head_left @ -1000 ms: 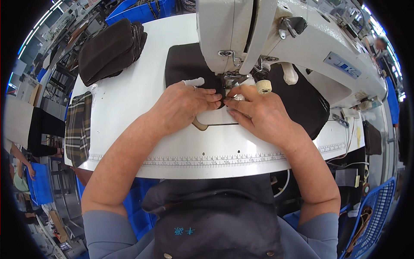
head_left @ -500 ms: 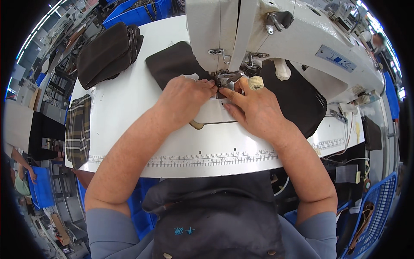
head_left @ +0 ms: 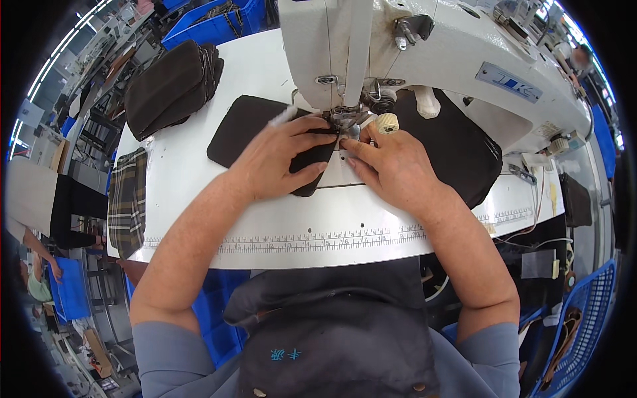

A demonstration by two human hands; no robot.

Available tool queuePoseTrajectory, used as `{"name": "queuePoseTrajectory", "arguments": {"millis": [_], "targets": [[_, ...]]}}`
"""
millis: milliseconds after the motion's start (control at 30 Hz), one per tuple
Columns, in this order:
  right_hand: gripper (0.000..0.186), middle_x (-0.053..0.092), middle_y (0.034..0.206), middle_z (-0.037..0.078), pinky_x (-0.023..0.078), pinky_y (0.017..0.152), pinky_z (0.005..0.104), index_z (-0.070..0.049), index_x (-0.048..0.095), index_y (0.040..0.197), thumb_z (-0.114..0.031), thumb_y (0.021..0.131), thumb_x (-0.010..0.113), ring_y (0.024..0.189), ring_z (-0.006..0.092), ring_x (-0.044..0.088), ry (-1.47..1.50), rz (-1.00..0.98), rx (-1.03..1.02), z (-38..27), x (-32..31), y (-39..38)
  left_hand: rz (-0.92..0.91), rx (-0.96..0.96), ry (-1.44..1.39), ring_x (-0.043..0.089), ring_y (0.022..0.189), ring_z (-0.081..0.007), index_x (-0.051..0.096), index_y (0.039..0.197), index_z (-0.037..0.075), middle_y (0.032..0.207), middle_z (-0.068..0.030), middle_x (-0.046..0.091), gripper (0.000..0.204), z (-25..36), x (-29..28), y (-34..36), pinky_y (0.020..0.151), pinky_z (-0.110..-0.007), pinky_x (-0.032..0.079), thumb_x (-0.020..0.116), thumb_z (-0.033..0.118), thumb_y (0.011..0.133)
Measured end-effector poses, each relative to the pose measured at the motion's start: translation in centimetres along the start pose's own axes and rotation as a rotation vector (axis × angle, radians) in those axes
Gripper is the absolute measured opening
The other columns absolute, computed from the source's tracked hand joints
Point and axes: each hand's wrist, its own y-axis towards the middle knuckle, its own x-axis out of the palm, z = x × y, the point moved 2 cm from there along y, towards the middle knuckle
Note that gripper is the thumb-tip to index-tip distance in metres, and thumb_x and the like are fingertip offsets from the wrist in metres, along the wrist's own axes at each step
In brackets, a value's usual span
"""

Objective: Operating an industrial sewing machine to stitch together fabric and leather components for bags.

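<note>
A dark brown, rounded-corner fabric or leather panel (head_left: 242,132) lies at the sewing machine's needle area, one edge beneath the metal presser foot (head_left: 346,121). My left hand (head_left: 282,156) rests on this panel with its fingers spread and the thumb near its front corner. White wrapping (head_left: 284,115) covers one left finger. Just right of the presser foot is my right hand (head_left: 398,166), index finger and thumb stretched out and apart beside the needle plate. Its other fingers are partly hidden behind the cream knob (head_left: 387,123). The needle tip cannot be made out.
The white sewing machine (head_left: 424,60) rises over the white table (head_left: 179,192). Dark pieces are stacked (head_left: 166,89) at the far left, with plaid fabric (head_left: 128,199) nearer. More dark panels (head_left: 458,152) lie under the machine arm. A ruler strip (head_left: 318,240) runs along the front edge.
The dark panel has turned and come nearer, its front corner now showing below my left hand. My left fingers have spread from a closed grip near the needle. My right hand has barely moved.
</note>
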Motion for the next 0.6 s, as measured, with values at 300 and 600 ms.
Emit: {"name": "queuePoseTrajectory", "arguments": {"millis": [300,600], "targets": [[0.012,0.063,0.087,0.006,0.05,0.068,0.0428,-0.01,0.078,0.095,-0.018,0.086,0.077,0.078,0.0269,0.065,0.153,0.037,-0.122,-0.4,-0.5,-0.6,-0.149,-0.096,-0.108,0.038,0.154,-0.0358,0.054,0.147,-0.001,0.16,-0.0187,0.048,0.088,2.9,0.3,-1.8,0.123,-0.049,0.036,0.084,0.048,0.08],[0.011,0.059,0.077,0.003,0.047,0.066,0.041,-0.01,0.076,0.088,-0.018,0.082,0.077,0.075,0.0242,0.064,0.116,-0.026,-0.203,-1.2,-1.2,-0.5,-0.139,-0.124,-0.054,0.04,0.153,-0.0356,0.059,0.146,0.01,0.16,-0.0149,0.047,0.08,3.0,0.8,-1.7,0.12,-0.051,0.04,0.086,0.042,0.078]]}}
